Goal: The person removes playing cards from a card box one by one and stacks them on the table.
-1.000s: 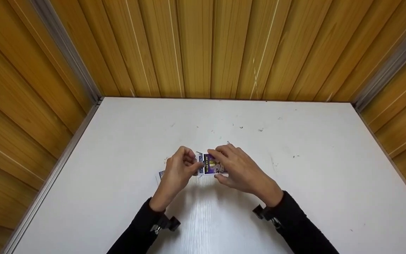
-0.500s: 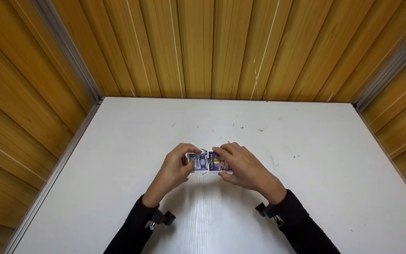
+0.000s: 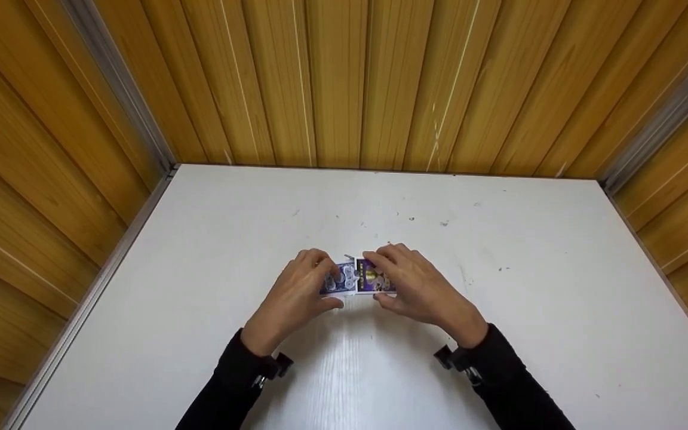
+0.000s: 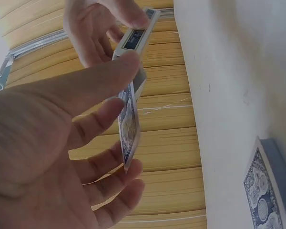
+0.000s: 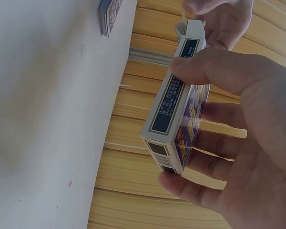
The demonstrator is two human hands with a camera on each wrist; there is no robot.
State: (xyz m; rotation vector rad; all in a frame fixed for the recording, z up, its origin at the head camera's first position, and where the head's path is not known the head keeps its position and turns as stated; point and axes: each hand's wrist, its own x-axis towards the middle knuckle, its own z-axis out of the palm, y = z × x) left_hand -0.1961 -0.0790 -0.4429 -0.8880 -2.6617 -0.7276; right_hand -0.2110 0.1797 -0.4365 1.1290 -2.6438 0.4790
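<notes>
Right hand grips the box by its long edges, thumb on the near side and fingers curled over the far side; the right wrist view shows the box edge-on, its flap end open toward the other hand. Left hand pinches a few cards between thumb and curled fingers, their blue backs up, and in the left wrist view the cards stand in line with the box mouth.

Both things are held just above the tabletop, at about the middle of it, the cards at 9 o'clock of the box and touching its open end.

A second ago the left hand sat tight against the box with little card showing. Half a second ago the blue backs lay broad and plain at 9 o'clock of the box. Now the left hand has closed back toward the box, and less card shows between the two hands. I judge that the cards are going into the box, partly in and not yet seated.

More cards lie in a pile on the tabletop; the right wrist view shows that pile apart from both hands. Wooden walls stand from 9 through 12 to 3 o'clock.
</notes>
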